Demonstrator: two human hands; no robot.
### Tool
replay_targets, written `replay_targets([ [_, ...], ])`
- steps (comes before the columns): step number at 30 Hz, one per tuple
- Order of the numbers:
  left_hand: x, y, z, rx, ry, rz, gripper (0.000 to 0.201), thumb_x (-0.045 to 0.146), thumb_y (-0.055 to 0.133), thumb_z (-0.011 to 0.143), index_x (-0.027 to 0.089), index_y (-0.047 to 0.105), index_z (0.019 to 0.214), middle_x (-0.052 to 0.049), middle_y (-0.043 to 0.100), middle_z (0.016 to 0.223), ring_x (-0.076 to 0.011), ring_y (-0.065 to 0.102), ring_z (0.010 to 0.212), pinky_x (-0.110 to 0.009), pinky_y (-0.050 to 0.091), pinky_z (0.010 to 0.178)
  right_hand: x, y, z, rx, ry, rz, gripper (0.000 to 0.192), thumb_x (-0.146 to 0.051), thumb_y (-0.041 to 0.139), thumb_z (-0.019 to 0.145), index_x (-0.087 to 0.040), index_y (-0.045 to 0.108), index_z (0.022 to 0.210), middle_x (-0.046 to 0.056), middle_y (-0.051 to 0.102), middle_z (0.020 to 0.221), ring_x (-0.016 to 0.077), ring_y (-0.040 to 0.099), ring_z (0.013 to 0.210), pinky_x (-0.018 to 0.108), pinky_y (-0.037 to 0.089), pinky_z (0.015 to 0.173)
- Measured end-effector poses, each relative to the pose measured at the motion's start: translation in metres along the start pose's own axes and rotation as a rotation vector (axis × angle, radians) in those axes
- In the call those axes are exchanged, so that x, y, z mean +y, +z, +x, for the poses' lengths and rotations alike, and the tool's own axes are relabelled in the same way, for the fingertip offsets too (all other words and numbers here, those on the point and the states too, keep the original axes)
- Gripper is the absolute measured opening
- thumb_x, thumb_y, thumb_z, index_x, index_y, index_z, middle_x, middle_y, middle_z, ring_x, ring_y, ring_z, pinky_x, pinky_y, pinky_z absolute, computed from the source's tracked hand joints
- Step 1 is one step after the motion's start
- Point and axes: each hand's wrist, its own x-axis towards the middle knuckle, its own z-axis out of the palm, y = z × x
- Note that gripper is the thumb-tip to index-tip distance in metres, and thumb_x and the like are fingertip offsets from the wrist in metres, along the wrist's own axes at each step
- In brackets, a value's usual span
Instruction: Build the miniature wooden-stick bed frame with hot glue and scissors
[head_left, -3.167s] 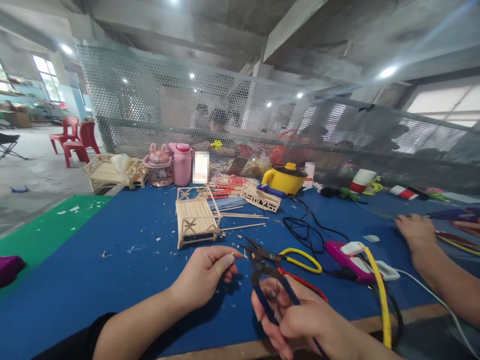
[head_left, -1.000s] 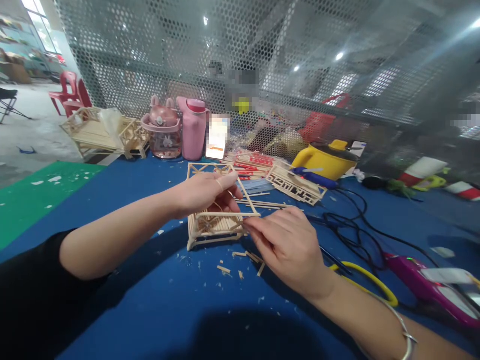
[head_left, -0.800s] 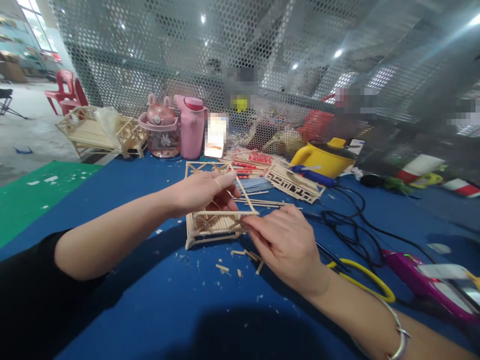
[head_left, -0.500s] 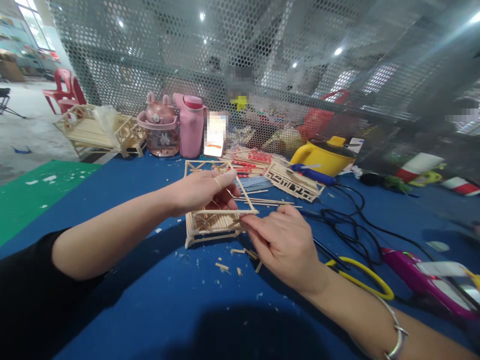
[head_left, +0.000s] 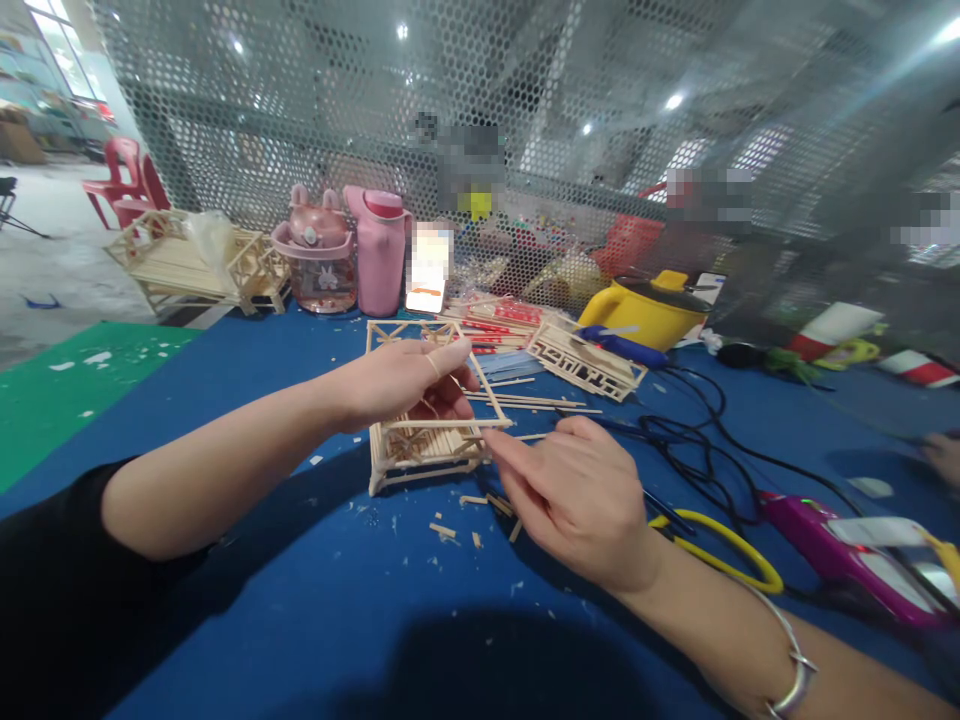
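Observation:
A small model made of thin wooden sticks [head_left: 431, 478] stands on the blue tabletop, with an open upper frame and a slatted floor. My left hand [head_left: 409, 380] reaches over its left side, its curled fingers inside the frame and closed on it; the fingertips are partly hidden. At the model's front right corner, my right hand [head_left: 574, 490] is closed in a pinch, thumb and index finger against the post. A thin wooden stick [head_left: 531, 436] shows just above this index finger and seems held there. Short stick offcuts [head_left: 442, 530] lie below the model.
Behind stand a pink bottle [head_left: 380, 255], a clear rabbit-eared cup [head_left: 322, 270], a lit phone [head_left: 429, 270] and a yellow pot [head_left: 645, 315]. Other stick models [head_left: 195, 265] sit around. Black cables [head_left: 675, 440] and a purple device [head_left: 840, 550] lie right. Another person's hand [head_left: 943, 455] shows at the right edge.
My right hand has shifted slightly right and down, and a thin stick now shows above its index finger. Another person's hand has appeared at the right edge. My left hand stays on the model.

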Motion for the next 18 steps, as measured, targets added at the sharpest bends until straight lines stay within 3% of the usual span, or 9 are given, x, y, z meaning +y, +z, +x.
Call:
replay_targets([
  [4,0.003,-0.004,-0.001,0.045,0.064,0.042,0.046,0.058,0.045,0.084,0.016,0.062,0.082,-0.007,0.067,0.076,-0.0137,0.055,0.061,-0.027,0.041,0.059,0.006,-0.023,0.006,0.05,0.002,0.019,0.02,-0.01,0.06,0.078,-0.017,0.066,0.096,-0.001,0.064,0.058,0.0119,0.054,0.052,0.029,0.04,0.057],
  [7,0.01,-0.007,-0.006,0.163,0.151,0.014,0.041,0.055,0.048,0.083,0.016,0.062,0.085,-0.006,0.066,0.079,-0.0128,0.054,0.061,-0.027,0.04,0.06,0.014,-0.048,0.012,-0.025,0.046,-0.028,0.016,-0.012,0.058,0.08,-0.02,0.067,0.091,0.0,0.069,0.067,0.0121,0.058,0.055,0.028,0.043,0.059],
  [10,0.016,-0.009,-0.014,0.317,0.238,-0.029,0.037,0.051,0.048,0.084,0.016,0.061,0.088,-0.005,0.065,0.08,-0.0129,0.055,0.063,-0.026,0.04,0.06,0.02,-0.071,0.001,-0.151,0.085,-0.043,0.014,-0.016,0.054,0.084,-0.019,0.067,0.088,0.0,0.071,0.071,0.0127,0.061,0.058,0.028,0.045,0.06],
  [14,0.007,-0.012,-0.029,0.47,0.328,0.01,0.044,0.056,0.047,0.083,0.016,0.06,0.094,-0.006,0.066,0.082,-0.0148,0.056,0.069,-0.026,0.041,0.061,0.019,-0.091,-0.058,-0.272,0.253,-0.166,0.019,-0.029,0.051,0.087,-0.02,0.067,0.093,0.005,0.071,0.083,0.0192,0.065,0.073,0.034,0.05,0.065],
  [18,-0.022,-0.013,-0.04,0.602,0.333,-0.105,0.056,0.064,0.049,0.077,0.014,0.06,0.098,-0.006,0.066,0.083,-0.0162,0.057,0.071,-0.027,0.043,0.062,0.018,-0.096,-0.133,-0.24,0.347,-0.341,0.045,-0.049,0.054,0.082,-0.02,0.062,0.115,0.012,0.068,0.112,0.028,0.066,0.095,0.041,0.054,0.074],
])
